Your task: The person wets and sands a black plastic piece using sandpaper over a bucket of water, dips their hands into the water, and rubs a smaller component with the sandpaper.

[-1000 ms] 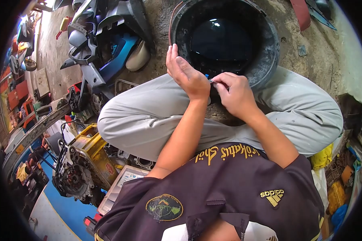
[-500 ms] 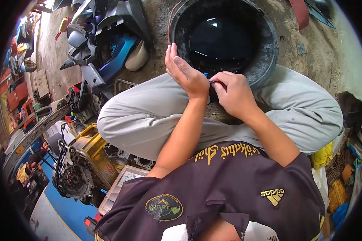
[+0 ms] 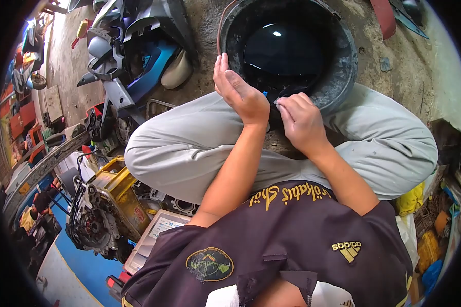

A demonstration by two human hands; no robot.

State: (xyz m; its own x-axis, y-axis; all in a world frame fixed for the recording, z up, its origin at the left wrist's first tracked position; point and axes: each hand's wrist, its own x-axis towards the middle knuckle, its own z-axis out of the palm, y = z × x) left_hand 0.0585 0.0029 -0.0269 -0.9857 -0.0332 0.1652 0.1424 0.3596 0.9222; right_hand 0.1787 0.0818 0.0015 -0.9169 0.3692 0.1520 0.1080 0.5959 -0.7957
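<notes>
My left hand (image 3: 243, 100) is raised at the near left rim of a black bucket (image 3: 343, 56), its fingers stretched upward and the palm turned towards the bucket. A small blue spot shows just beside that palm; I cannot tell what it belongs to. My right hand (image 3: 303, 123) is closed in a pinch close by, over the near rim. A tiny pale tip shows at its fingertips, too small to name. Dark liquid (image 3: 284, 51) with a bright reflection lies inside the bucket, which stands between my bent legs.
Motorcycle body panels (image 3: 153, 71) lie on the concrete floor at the upper left. A greasy engine part (image 3: 95, 220) and a yellow crate (image 3: 120, 189) stand at my left. A red panel (image 3: 383, 18) lies at the upper right, and a yellow cloth (image 3: 411, 199) at my right.
My right hand has drawn a little to the right, away from my left palm, and the gap between them is wider. My left hand keeps nearly the same pose.
</notes>
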